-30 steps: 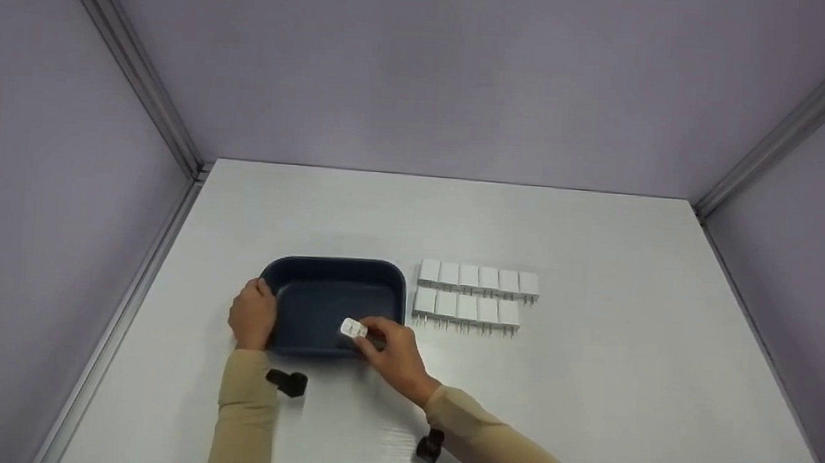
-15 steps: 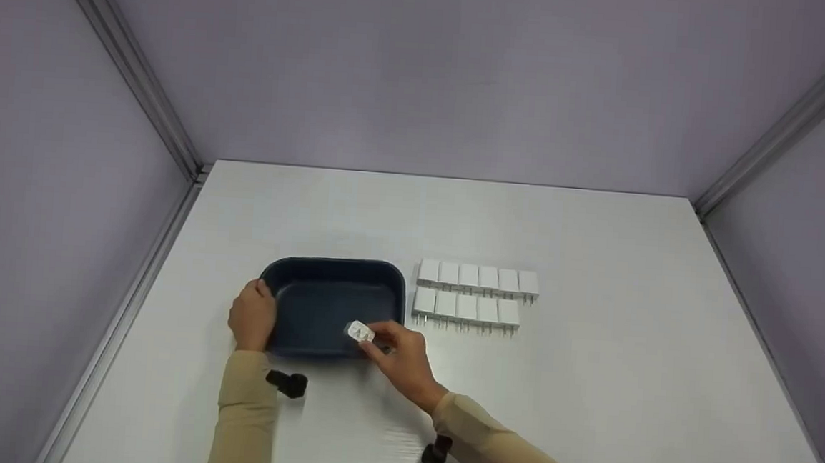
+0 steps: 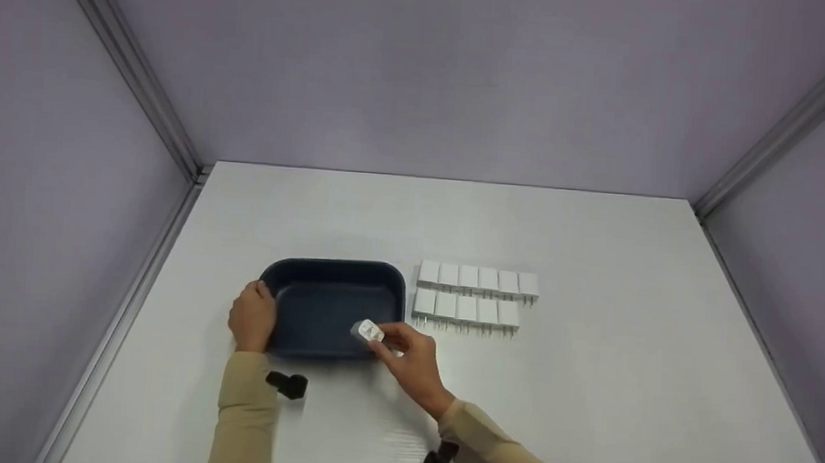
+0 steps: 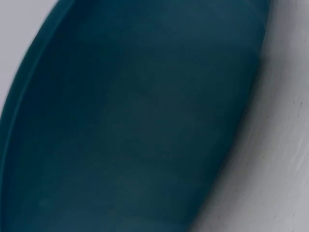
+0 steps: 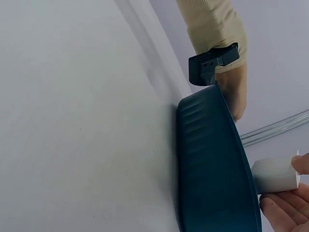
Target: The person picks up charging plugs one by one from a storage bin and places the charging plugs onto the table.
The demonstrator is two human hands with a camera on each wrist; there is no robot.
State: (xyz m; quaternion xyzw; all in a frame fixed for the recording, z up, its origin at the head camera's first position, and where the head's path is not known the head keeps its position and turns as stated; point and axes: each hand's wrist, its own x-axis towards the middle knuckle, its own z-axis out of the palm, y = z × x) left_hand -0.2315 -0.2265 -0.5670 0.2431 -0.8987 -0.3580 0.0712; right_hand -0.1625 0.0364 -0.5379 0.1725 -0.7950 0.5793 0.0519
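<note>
My left hand (image 3: 252, 316) grips the left rim of a dark blue rectangular basin (image 3: 318, 312) on the white table. Over the basin's near right corner, my right hand (image 3: 413, 364) pinches a white wall charger (image 3: 371, 331) between thumb and fingers. One end face of it, with faint markings, is turned up to the head camera. In the right wrist view the charger (image 5: 274, 175) overlaps the rim of the basin (image 5: 212, 164). The left wrist view is filled mostly by the basin (image 4: 135, 121); no hand shows there. Nothing lies on the visible basin floor.
Two rows of white chargers lie right of the basin, a back row (image 3: 478, 278) and a front row (image 3: 466, 308), their metal prongs pointing toward me. Black wrist cameras (image 3: 287, 385) stick out from both sleeves. Grey walls enclose the table (image 3: 614, 330) at the back and sides.
My right hand has drifted slightly right with the charger, which has tilted a little in the fingers. The left hand, the basin and the charger rows have stayed in place.
</note>
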